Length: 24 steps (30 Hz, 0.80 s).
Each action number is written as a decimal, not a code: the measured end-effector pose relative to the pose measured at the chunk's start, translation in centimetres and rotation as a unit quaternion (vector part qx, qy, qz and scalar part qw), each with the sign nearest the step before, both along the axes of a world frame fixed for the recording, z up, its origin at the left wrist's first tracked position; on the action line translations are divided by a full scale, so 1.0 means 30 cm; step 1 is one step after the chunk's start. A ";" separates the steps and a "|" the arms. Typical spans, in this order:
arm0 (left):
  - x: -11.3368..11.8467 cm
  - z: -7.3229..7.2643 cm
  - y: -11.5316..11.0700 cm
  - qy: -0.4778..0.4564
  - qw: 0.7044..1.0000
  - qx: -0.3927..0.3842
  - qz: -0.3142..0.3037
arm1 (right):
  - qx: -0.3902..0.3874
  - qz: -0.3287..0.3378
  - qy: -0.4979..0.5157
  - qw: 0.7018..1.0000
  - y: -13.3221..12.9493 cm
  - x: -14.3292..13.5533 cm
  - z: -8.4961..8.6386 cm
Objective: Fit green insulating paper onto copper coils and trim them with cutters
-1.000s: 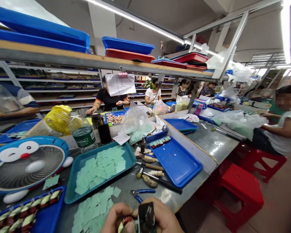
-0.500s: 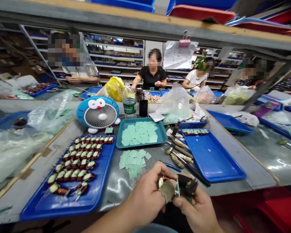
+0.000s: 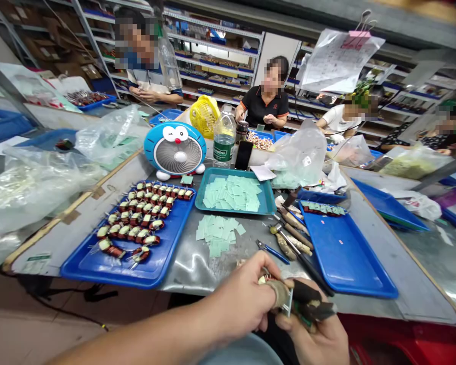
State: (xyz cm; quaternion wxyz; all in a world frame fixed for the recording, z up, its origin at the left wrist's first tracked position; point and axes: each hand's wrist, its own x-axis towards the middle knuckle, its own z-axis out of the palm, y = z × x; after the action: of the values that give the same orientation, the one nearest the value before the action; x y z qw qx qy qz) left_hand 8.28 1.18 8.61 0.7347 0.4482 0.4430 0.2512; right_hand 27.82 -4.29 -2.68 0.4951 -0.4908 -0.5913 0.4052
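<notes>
My left hand (image 3: 247, 291) grips a small wound coil (image 3: 266, 279), its dark red windings and pale face showing between the fingers. A beige wrap (image 3: 279, 293) covers the left thumb. Close against it, my right hand (image 3: 319, 324) is closed, thumb and covered fingers pinching a thin pale-green plate (image 3: 288, 303) seen nearly edge-on at the coil. Dark covers (image 3: 307, 294) sit on the right fingers. Something green in the right palm is mostly hidden. Beyond the hands lies a loose pile of green plates (image 3: 218, 233).
A blue tray (image 3: 137, 271) at left holds rows of coils. A teal tray (image 3: 235, 210) holds more green plates. Cutters (image 3: 273, 252) and a hammer (image 3: 300, 256) lie near a blue tray (image 3: 357, 263) at right. A cartoon fan (image 3: 175, 149) and bottle (image 3: 223, 142) stand behind; co-workers sit opposite.
The camera view has tilted and shifted, so the bench appears further right and the floor shows at lower left. Both hands keep their hold, close together, with little change in the fingers.
</notes>
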 end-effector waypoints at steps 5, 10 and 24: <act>-0.021 0.027 0.015 0.114 0.989 0.088 -0.032 | -0.031 0.023 0.038 0.999 0.020 -0.041 -0.002; -0.024 0.053 0.012 0.189 0.951 0.243 -0.023 | -0.068 -0.001 0.089 0.994 0.017 -0.060 0.002; -0.093 -0.044 -0.012 0.160 0.796 0.572 -0.114 | -0.147 0.040 0.254 0.955 0.005 -0.062 0.072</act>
State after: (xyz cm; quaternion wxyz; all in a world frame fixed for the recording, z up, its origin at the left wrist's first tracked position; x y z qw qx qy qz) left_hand 5.49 0.81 7.30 0.2860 0.8682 0.2757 0.2975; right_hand 25.97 -4.13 -0.51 0.5344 -0.4150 -0.3995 0.6185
